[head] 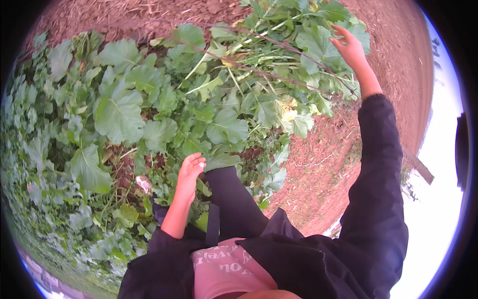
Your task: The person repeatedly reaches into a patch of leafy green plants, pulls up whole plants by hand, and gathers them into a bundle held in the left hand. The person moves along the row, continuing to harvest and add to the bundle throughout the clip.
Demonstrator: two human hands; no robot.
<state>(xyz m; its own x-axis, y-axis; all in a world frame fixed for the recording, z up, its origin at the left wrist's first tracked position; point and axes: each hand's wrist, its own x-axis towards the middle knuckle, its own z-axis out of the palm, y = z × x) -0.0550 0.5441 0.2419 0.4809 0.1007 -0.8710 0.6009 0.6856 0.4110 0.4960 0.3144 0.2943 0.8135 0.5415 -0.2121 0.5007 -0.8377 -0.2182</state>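
Observation:
My right hand (348, 46) is stretched out at the upper right, fingers parted and holding nothing, over or beside the broad green leaves of a heap of leafy stalks (261, 63). Nearer my body, my left hand (192, 168) is raised above my dark-trousered leg, its fingers loosely curled and partly apart, with nothing plainly in it. A small white spot shows at one fingertip. Large lobed leaves (119, 112) of growing plants stand just beyond it. Some yellowed leaves (288, 112) lie at the near side of the heap.
Strands of what looks like barbed wire (254, 69) cross the heap. Dense leafy plants (37, 179) fill the left side. Reddish bare soil (321, 168) lies at the right, with clods (149, 17) at the top. My shoe (143, 184) stands among the plants. A post (420, 168) shows at right.

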